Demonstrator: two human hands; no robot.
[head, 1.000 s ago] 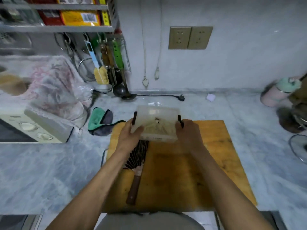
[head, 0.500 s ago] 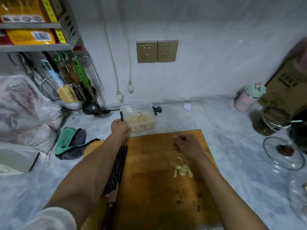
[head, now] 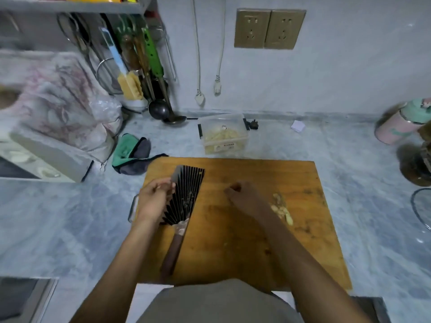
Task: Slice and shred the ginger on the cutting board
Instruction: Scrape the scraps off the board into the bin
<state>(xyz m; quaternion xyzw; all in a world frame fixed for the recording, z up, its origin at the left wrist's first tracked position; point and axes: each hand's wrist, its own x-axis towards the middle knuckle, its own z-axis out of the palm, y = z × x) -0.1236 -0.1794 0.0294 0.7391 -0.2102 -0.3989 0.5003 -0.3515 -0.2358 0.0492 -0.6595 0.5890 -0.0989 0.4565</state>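
Observation:
A wooden cutting board (head: 233, 241) lies in front of me. A cleaver (head: 186, 197) with a ribbed black blade and brown handle rests flat on its left part, handle toward me. My left hand (head: 152, 200) is at the blade's left edge, fingertips drawn together against the spine, holding nothing that I can see. My right hand (head: 243, 197) hovers over the board's middle in a loose fist. A small pile of pale ginger pieces (head: 281, 208) lies on the board just right of that hand. A clear plastic box (head: 224, 136) with more ginger stands behind the board.
A green and grey cloth (head: 131, 152) lies at the board's far left corner. Ladles and utensils (head: 149, 73) hang at the back left beside a covered appliance (head: 46, 141). A pink bottle (head: 401, 124), a dark jar (head: 417, 164) and a glass lid (head: 422, 206) stand at the right.
Both hands held the clear box over the board; it now stands on the counter behind. Ginger pieces lie on the board, and both hands have drawn back over it.

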